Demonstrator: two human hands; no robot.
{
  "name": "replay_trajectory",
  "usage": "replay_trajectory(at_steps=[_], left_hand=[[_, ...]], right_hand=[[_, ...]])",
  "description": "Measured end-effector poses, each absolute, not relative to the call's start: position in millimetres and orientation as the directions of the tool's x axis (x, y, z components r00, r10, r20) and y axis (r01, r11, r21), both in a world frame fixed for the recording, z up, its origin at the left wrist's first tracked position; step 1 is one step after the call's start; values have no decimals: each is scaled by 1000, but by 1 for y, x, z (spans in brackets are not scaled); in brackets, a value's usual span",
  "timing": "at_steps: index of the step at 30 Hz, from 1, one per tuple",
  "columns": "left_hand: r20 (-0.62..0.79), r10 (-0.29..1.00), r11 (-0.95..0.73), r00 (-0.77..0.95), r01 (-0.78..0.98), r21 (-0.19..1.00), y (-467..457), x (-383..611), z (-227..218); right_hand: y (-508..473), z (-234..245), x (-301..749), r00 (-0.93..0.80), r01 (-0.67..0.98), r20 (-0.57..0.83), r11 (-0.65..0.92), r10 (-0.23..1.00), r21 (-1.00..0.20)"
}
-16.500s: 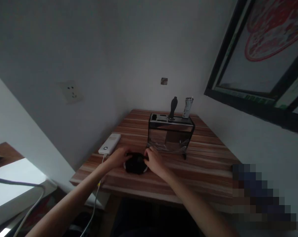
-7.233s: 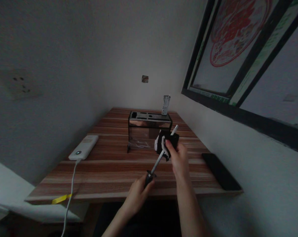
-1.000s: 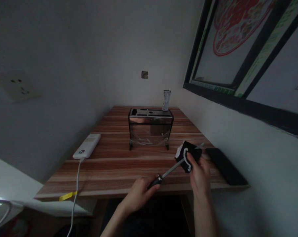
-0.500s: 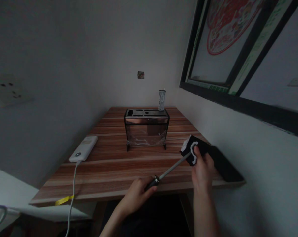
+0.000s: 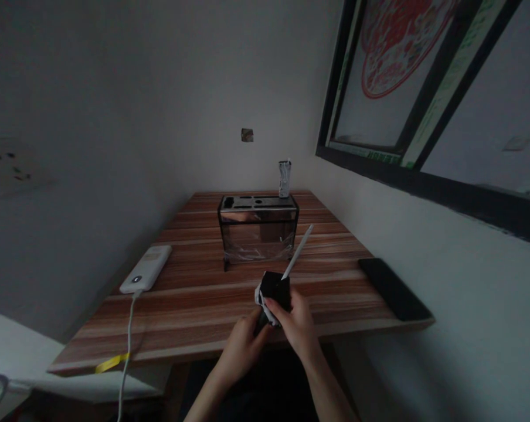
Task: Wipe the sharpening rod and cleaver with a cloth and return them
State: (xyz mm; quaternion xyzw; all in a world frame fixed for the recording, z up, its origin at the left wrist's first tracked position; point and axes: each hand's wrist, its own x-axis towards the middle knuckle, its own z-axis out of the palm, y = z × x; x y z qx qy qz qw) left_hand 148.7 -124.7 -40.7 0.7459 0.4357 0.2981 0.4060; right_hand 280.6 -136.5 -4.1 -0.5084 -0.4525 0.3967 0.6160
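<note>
My left hand [image 5: 244, 343] is closed round the dark handle of a honing steel [image 5: 298, 251], just above the table's front edge. Its thin grey rod points up and away to the right. My right hand [image 5: 301, 325] grips a folded black cloth [image 5: 275, 287] with a white edge, wrapped about the rod close to the handle. The cloth hides the lower rod and most of the handle. Beyond my hands stands a knife block [image 5: 260, 203] with a dark frame, slotted top and clear front. A wrapped, silvery upright piece [image 5: 284, 179] sticks up at its right end.
A white power bank [image 5: 147, 268] with a white cable lies at the left of the wood-grain table [image 5: 194, 299]. Yellow tape [image 5: 111, 363] sits at the front edge. A black phone-like slab [image 5: 394, 289] lies by the right wall, under a dark-framed window [image 5: 379, 158].
My right hand has slid the cloth down the rod, left and toward me, to the handle. The rod's tip now shows bare and points more steeply upward. The view has shifted slightly.
</note>
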Motion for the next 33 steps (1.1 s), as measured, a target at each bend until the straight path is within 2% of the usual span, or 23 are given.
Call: replay_trajectory(at_steps=[23, 33], left_hand=[[76, 851, -333, 519, 423, 843, -127, 154, -21], [41, 852, -334, 522, 481, 810, -129, 153, -20]], right_hand=[[-133, -15, 298, 379, -169, 78, 152, 922, -974], [-119, -1, 323, 442, -188, 135, 239, 887, -953]])
